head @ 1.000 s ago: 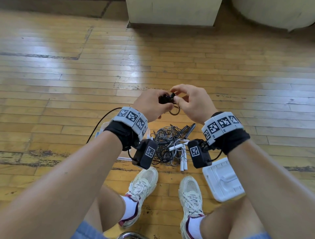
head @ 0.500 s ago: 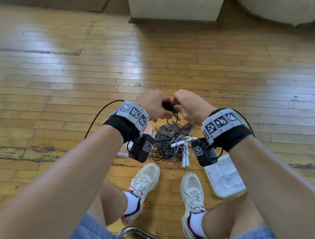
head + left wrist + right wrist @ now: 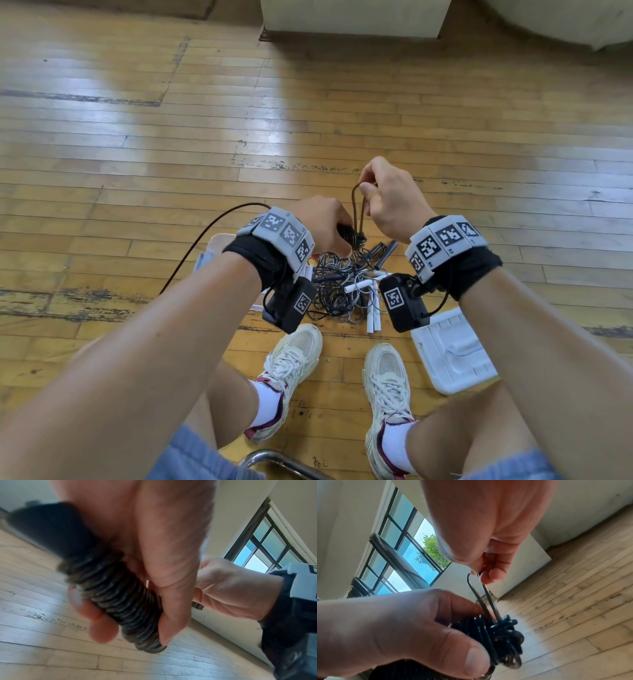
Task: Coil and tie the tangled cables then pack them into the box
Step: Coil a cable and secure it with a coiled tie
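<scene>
left hand (image 3: pixel 325 226) curled round a tight black cable coil (image 3: pixel 120 601), thumb and fingers clamping the stacked turns, held above the floor. right hand (image 3: pixel 390 198) higher, thumb and forefinger pinching a loop of the same cable (image 3: pixel 481 595) that rises taut from the coil's end. tangled cables (image 3: pixel 342 287) heaped on the wooden floor (image 3: pixel 137 154) just ahead of the shoes (image 3: pixel 294 373). white box lid (image 3: pixel 452 353) flat on the floor beside the right shoe. white box (image 3: pixel 212 250) mostly hidden behind the left wrist.

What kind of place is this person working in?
Probably a large indoor room, perhaps a hall or studio: a worn wooden plank floor, a tall multi-pane window with a tree outside, and plain pale walls. The person sits, cables on the floor.
</scene>
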The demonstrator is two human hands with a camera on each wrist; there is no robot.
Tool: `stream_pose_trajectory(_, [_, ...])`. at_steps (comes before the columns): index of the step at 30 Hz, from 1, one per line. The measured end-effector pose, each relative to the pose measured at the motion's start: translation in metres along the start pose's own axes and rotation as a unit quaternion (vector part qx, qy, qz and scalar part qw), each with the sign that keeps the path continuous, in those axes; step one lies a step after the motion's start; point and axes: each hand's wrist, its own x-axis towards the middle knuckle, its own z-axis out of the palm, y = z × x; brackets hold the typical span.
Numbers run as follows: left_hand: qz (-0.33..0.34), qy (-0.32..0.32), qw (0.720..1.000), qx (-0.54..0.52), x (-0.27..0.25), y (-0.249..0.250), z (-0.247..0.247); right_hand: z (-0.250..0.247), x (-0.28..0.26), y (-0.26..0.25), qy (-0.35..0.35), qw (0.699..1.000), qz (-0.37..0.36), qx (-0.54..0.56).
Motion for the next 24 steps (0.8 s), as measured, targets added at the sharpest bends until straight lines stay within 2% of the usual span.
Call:
stream_pose_trajectory(3, [0.005,-0.015,1.000,0.002,-0.001,0.000,0.002,0.005,0.000,0.003,0.029,0.999,0.023,0.029])
stream_pose_trajectory(6, [0.028,-0.030,0.999,-0.003,0.000,0.005,0.002,0.008,0.000,0.009,0.036,0.994,0.090,0.049])
stream_pose_trajectory(9, [0.050,-0.029,0.996,-0.075,-0.002,0.006,0.000,0.006,0.003,0.015,0.010,0.984,0.157,0.078])
stream_pose_trajectory(11, [0.058,-0.005,0.989,-0.140,-0.005,0.006,-0.004,0.000,0.005,0.019,-0.006,0.975,0.179,0.129])
stream_pose_trajectory(13, [0.053,0.025,0.972,-0.228,-0.008,0.004,-0.009,-0.007,0.007,0.022,-0.018,0.960,0.192,0.203])
stream_pose_trajectory(17, [0.057,0.057,0.909,-0.408,-0.012,0.000,-0.026,-0.015,0.007,0.025,-0.031,0.921,0.210,0.326])
stream_pose_trajectory(19, [0.064,0.077,0.881,-0.463,-0.012,-0.004,-0.033,-0.015,0.007,0.026,-0.031,0.912,0.203,0.354])
stream_pose_trajectory(20, [0.062,0.086,0.870,-0.481,-0.011,-0.005,-0.035,-0.015,0.008,0.026,-0.027,0.918,0.185,0.350])
stream_pose_trajectory(24, [0.039,0.068,0.853,-0.516,-0.010,-0.005,-0.037,-0.018,0.008,0.017,0.047,0.958,0.027,0.280])
